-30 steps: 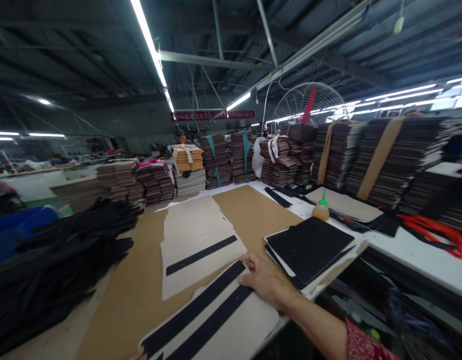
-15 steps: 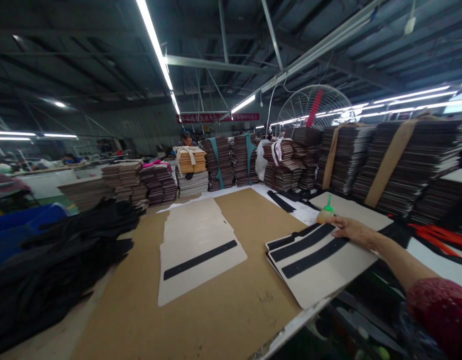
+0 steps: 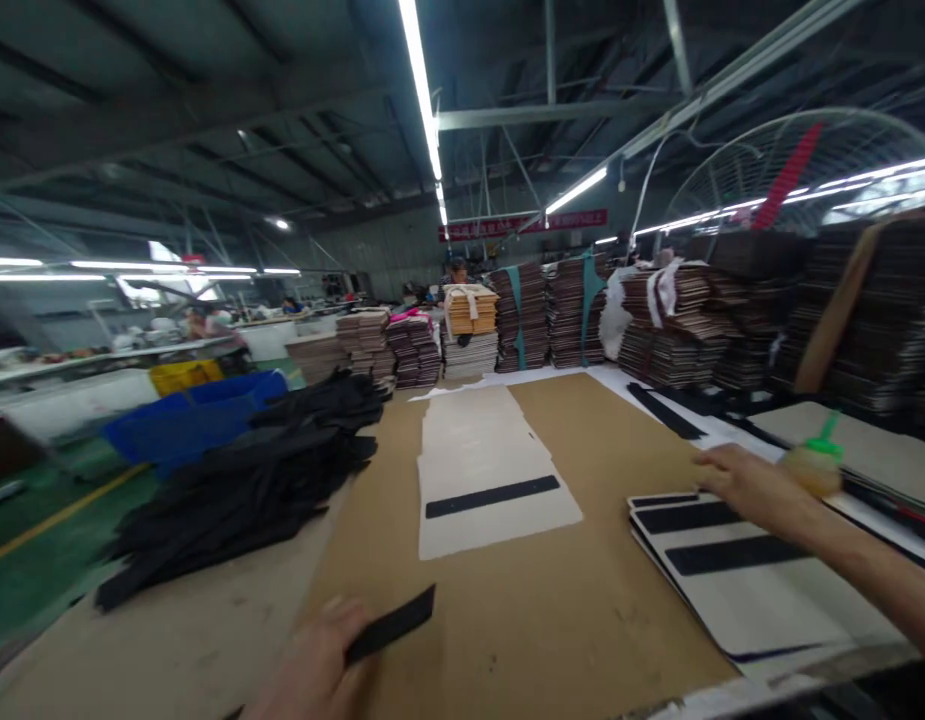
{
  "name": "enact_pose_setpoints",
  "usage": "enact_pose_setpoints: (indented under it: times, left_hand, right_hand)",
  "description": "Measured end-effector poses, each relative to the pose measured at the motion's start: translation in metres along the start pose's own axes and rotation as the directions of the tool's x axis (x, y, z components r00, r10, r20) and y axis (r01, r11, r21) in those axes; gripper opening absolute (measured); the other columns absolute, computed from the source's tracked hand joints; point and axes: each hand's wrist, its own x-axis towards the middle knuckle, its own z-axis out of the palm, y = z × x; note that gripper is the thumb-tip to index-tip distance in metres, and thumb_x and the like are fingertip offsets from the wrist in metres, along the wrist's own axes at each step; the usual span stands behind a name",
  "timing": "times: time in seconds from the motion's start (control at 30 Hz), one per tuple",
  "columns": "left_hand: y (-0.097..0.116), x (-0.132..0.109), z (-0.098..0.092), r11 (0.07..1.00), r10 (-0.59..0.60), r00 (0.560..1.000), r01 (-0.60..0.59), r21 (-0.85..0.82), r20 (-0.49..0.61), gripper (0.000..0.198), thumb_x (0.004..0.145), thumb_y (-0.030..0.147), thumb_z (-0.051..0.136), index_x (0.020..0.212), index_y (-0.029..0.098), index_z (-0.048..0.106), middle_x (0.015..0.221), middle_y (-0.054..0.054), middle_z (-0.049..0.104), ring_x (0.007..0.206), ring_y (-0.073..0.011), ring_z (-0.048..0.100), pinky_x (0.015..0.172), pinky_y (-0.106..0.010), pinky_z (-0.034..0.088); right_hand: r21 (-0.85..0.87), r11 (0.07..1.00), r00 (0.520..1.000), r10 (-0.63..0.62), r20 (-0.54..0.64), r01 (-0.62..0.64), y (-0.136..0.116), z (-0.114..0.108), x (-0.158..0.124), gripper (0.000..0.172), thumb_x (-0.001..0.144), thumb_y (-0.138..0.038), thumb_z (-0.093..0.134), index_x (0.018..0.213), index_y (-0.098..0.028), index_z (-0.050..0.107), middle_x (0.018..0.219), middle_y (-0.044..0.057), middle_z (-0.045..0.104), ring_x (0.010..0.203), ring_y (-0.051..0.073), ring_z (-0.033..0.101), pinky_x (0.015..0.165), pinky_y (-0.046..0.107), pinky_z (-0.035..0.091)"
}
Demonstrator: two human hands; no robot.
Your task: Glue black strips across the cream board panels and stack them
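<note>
My left hand (image 3: 319,655), blurred, is closed on one end of a black strip (image 3: 393,625) low over the brown board. Ahead of it lie overlapping cream panels (image 3: 481,440), and the nearest bears a black strip (image 3: 492,497) across it. On the right, my right hand (image 3: 743,485) reaches over a stack of cream panels with black strips (image 3: 747,600). Its fingers are loosely extended, with nothing visible between them. Just behind that wrist stands a squeeze bottle with a green nozzle (image 3: 814,462).
A heap of black fabric pieces (image 3: 244,480) lies along the left side, with a blue bin (image 3: 192,415) beyond. Tied stacks of dark panels (image 3: 529,315) line the far edge. Loose black strips (image 3: 664,410) rest at the back right. A large fan (image 3: 799,170) stands behind.
The view has swung left. My left hand has come into view holding a black strip. My right hand has shifted from the squeeze bottle toward the far left edge of the right-hand stack.
</note>
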Motion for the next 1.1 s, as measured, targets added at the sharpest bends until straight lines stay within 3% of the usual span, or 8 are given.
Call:
enact_pose_setpoints:
  times: [0.13,0.27,0.47,0.7,0.8,0.87,0.93,1.1]
  left_hand:
    - [0.041,0.048,-0.012,1.000,-0.017,0.998,0.017,0.004,0.052,0.049,0.077,0.006,0.043,0.118,0.023,0.064,0.118,-0.004,0.068,0.114,-0.0195,0.058,0.106,-0.036,0.041]
    - [0.054,0.072,0.007,0.999,-0.044,0.997,0.042,0.023,0.065,0.043,0.082,0.013,0.047,0.122,0.016,0.062,0.118,-0.011,0.067,0.116,-0.0236,0.056,0.107,-0.038,0.039]
    - [0.056,0.037,0.012,0.999,-0.042,0.992,0.042,-0.001,0.118,0.042,0.081,0.012,0.048,0.120,0.018,0.063,0.124,-0.008,0.064,0.120,-0.0221,0.054,0.113,-0.037,0.032]
    - [0.065,-0.064,-0.023,0.994,-0.040,0.948,0.070,-0.086,0.315,0.063,0.062,0.005,0.052,0.122,0.023,0.061,0.134,-0.004,0.058,0.124,-0.0252,0.050,0.111,-0.041,0.035]
    - [0.069,-0.091,-0.042,0.969,-0.125,0.934,0.188,-0.162,0.335,0.046,0.066,0.009,0.054,0.108,0.023,0.066,0.118,-0.005,0.067,0.113,-0.0259,0.057,0.102,-0.040,0.041]
    - [0.079,-0.097,-0.049,0.879,-0.242,0.910,0.353,-0.322,0.336,0.020,0.083,0.026,0.050,0.092,0.022,0.067,0.096,-0.006,0.071,0.093,-0.0228,0.064,0.085,-0.034,0.048]
    - [0.092,-0.094,-0.048,0.665,-0.279,0.849,0.508,-0.547,0.449,0.037,0.091,0.047,0.040,0.083,0.019,0.063,0.077,-0.005,0.070,0.067,-0.0176,0.064,0.061,-0.027,0.047]
    - [0.125,-0.069,-0.022,0.111,-0.067,0.812,0.584,-0.804,0.580,0.052,0.078,0.065,0.051,0.072,0.014,0.059,0.051,-0.001,0.059,0.038,-0.0078,0.045,0.038,-0.017,0.031]
  right_hand:
    - [0.153,0.951,0.903,-0.305,0.303,0.270,-0.115,0.052,-0.001,0.044,0.088,-0.036,0.050,0.127,-0.019,0.060,0.123,0.010,0.066,0.111,0.022,0.062,0.095,0.031,0.045]
    - [0.070,0.955,0.883,-0.295,0.364,0.290,-0.174,0.080,-0.011,0.036,0.090,-0.040,0.046,0.105,-0.015,0.067,0.108,0.015,0.070,0.103,0.028,0.065,0.090,0.042,0.047]
    - [-0.021,0.935,0.867,-0.319,0.381,0.353,-0.173,0.074,-0.051,0.038,0.092,-0.043,0.044,0.101,-0.014,0.068,0.101,0.017,0.070,0.102,0.033,0.064,0.097,0.057,0.038]
    - [-0.022,0.854,0.829,-0.498,0.255,0.520,-0.134,0.064,-0.157,0.050,0.090,-0.048,0.048,0.129,-0.020,0.063,0.129,0.016,0.063,0.116,0.036,0.059,0.097,0.051,0.048]
    - [0.040,0.796,0.792,-0.605,0.082,0.604,-0.130,0.055,-0.182,0.047,0.089,-0.048,0.051,0.125,-0.022,0.065,0.127,0.014,0.064,0.114,0.035,0.062,0.093,0.048,0.052]
    - [0.178,0.788,0.800,-0.601,0.008,0.590,-0.144,0.045,-0.189,0.037,0.092,-0.043,0.046,0.112,-0.024,0.071,0.117,0.011,0.070,0.106,0.030,0.065,0.090,0.042,0.054]
    - [0.393,0.783,0.830,-0.552,0.080,0.482,-0.170,0.032,-0.193,0.035,0.096,-0.040,0.040,0.089,-0.025,0.071,0.096,0.006,0.073,0.090,0.023,0.068,0.081,0.031,0.055]
    - [0.720,0.693,0.852,-0.392,0.348,0.025,-0.237,0.015,-0.199,0.041,0.096,-0.053,0.037,0.081,-0.024,0.063,0.076,0.001,0.064,0.073,0.016,0.062,0.065,0.022,0.051]
